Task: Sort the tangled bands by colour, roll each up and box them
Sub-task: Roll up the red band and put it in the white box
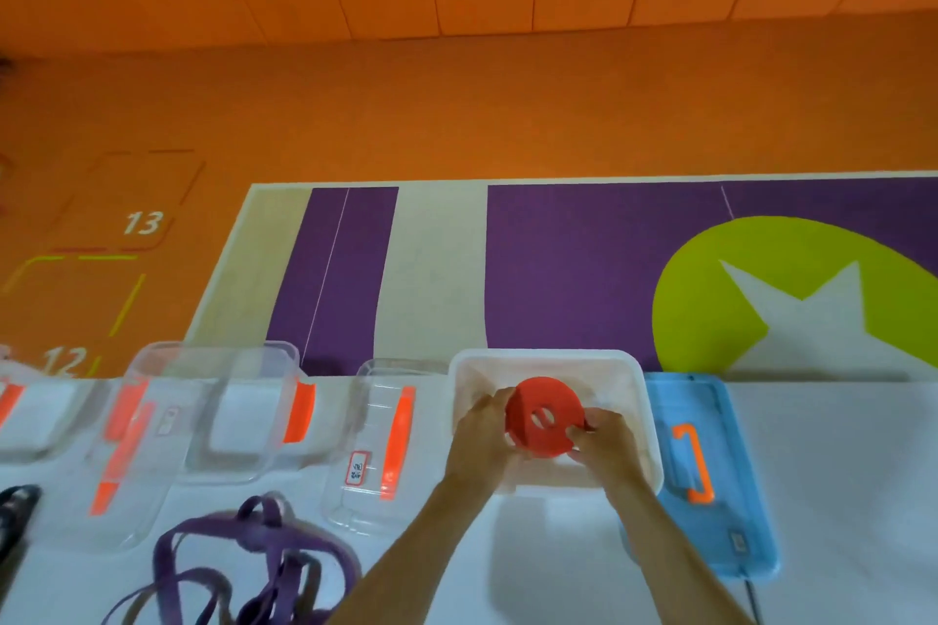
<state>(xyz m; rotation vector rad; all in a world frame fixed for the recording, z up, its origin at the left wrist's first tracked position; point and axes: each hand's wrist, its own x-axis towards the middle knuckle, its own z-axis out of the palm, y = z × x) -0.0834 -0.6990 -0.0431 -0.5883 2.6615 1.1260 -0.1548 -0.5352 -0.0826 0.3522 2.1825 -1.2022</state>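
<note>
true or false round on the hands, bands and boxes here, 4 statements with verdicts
1. The left hand and right hand both grip the red rolled band at the white box. True.
2. The purple bands are rolled up. False: they lie loose and tangled on the table.
3. The blue lid covers the white box. False: it lies on the table to its right.
4. Clear boxes with orange latches stand left of the white box. True.
</note>
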